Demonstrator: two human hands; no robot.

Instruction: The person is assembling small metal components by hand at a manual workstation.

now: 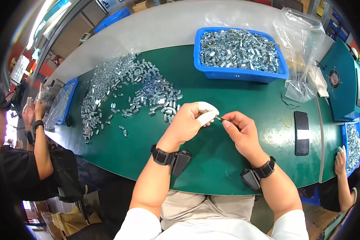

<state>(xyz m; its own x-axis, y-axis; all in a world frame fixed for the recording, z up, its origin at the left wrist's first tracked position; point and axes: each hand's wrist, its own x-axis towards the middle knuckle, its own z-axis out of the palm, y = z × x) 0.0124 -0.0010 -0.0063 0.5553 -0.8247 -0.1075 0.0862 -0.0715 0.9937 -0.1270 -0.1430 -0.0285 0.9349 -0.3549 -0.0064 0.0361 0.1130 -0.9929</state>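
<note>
Above the green table, just in front of me, my two hands meet fingertip to fingertip. My left hand, with white covers on its thumb and forefinger, is closed in a pinch on a small metal part, mostly hidden by the fingers. From the other side, my right hand pinches a thin, dark piece that meets the part; its kind is too small to tell. Left of my hands, a wide spread of loose, short silvery metal parts covers the table.
Beyond my hands stands a blue basket heaped with similar parts. A clear plastic bag, a black phone-like slab, a yellow rubber band and a teal machine are to the right. Other people work at both sides.
</note>
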